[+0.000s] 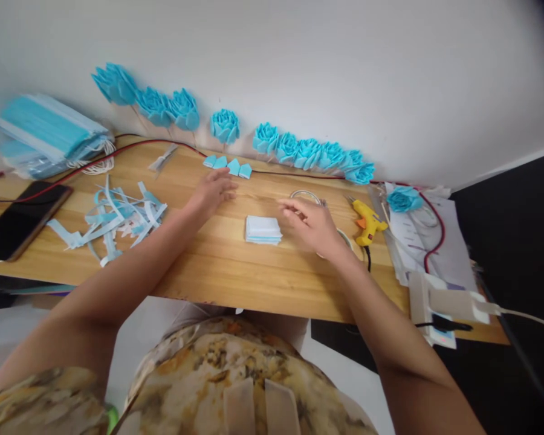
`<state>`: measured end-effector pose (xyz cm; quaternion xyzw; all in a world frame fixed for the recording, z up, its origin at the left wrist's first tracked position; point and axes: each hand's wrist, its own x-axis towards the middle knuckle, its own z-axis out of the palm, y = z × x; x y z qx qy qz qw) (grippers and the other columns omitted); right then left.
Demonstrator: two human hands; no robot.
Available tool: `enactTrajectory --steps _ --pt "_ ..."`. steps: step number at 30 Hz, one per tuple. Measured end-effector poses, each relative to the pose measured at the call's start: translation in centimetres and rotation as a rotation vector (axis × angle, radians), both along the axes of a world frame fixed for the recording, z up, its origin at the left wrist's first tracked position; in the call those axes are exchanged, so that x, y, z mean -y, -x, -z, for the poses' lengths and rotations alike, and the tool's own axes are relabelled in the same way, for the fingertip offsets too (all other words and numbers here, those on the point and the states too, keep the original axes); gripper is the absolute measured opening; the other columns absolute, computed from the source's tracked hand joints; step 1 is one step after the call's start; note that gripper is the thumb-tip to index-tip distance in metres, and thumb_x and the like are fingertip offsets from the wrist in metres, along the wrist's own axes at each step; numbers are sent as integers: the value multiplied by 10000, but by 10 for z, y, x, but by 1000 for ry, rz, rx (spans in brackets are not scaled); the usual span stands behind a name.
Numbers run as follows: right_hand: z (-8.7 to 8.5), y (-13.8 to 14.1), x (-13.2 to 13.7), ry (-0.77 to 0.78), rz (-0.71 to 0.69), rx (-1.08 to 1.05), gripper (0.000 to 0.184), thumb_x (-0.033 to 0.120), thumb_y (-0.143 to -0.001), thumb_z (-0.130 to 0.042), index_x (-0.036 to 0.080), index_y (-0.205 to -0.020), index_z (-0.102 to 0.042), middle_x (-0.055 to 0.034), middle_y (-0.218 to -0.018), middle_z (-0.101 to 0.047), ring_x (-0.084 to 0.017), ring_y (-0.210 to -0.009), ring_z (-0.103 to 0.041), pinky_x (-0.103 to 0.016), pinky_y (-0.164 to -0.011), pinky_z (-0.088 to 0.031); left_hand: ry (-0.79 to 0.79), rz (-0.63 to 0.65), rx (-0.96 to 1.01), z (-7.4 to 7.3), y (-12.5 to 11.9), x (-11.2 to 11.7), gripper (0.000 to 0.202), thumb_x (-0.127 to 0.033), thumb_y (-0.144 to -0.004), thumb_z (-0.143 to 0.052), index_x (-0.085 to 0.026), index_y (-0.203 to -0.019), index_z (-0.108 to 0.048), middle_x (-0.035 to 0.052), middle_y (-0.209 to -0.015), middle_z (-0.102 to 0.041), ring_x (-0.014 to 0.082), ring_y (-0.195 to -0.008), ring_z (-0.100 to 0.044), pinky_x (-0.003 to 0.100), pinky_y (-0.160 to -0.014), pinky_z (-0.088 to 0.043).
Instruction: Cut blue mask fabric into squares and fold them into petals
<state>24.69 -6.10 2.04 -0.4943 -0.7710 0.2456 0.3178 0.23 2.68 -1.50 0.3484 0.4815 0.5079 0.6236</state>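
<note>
My left hand (214, 190) is over the table just below a short row of small folded blue pieces (233, 167) with pointed tops. Its fingers are stretched out and hold nothing that I can see. To the right of a stack of white and light-blue cut fabric rectangles (263, 230), my right hand (312, 225) hovers with loosely bent fingers, slightly blurred. It appears apart from the stack, and nothing shows in it. Partly behind that hand are a metal ring-like item (304, 194) and a roll of tape (344, 237).
Blue fabric flowers (308, 153) on stems lean along the wall. Cut strips (113, 217), a phone (25, 217) and face masks (49, 130) are at the left. A yellow glue gun (367, 222), papers (453, 235) and a power strip (419, 302) are at the right.
</note>
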Motion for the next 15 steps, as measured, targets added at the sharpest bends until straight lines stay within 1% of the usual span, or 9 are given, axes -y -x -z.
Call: enactTrajectory --steps 2,4,6,8,10,12,15 --pt "-2 4 4 -30 -57 132 243 263 -950 -525 251 -1117 -701 -60 -1034 -732 -213 -920 -671 -369 -804 -512 1 -20 -13 -2 -1 3 253 -84 -781 -563 -159 -1021 -585 60 -1009 -620 110 -711 -631 250 -633 -494" --pt "-5 8 8 -47 -106 245 221 264 -960 -525 226 -1075 -709 -78 -1021 -727 -227 -934 -657 -376 -821 -488 -12 -17 -34 -7 -4 10 205 -100 -787 -593 -156 -984 -594 31 -901 -626 87 -619 -597 227 -564 -451" --pt "-7 10 10 -54 -144 314 199 271 -964 -535 214 -1045 -708 -82 -1016 -721 -233 -952 -643 -371 -824 -467 -57 57 -56 -15 -10 21 151 -142 -820 -611 -155 -970 -609 18 -818 -637 81 -562 -573 209 -503 -406" --pt "-10 12 11 -55 -174 357 171 272 -959 -555 209 -1009 -706 -79 -1002 -715 -232 -952 -631 -360 -818 -451 -131 175 -88 -23 -18 32 92 -187 -865 -605 -145 -944 -628 12 -741 -633 79 -532 -556 200 -479 -400" --pt "-11 14 11 -53 -200 395 159 279 -955 -569 205 -978 -707 -77 -973 -708 -231 -937 -622 -352 -802 -439 -161 276 -129 -27 -27 42 109 -220 -902 -582 -130 -886 -641 9 -687 -619 77 -502 -540 197 -453 -397" --pt "-10 16 11 -55 -224 432 155 293 -948 -584 206 -980 -708 -79 -967 -702 -234 -939 -617 -348 -792 -432 -167 343 -164 -28 -34 48 139 -236 -913 -580 -126 -858 -646 7 -653 -614 77 -481 -535 191 -428 -385" --pt "-5 20 12 -71 -242 485 173 318 -941 -599 210 -1023 -707 -83 -991 -704 -241 -964 -613 -344 -791 -431 -202 396 -218 -23 -39 53 175 -256 -917 -576 -126 -822 -643 6 -622 -611 81 -475 -535 188 -423 -395"
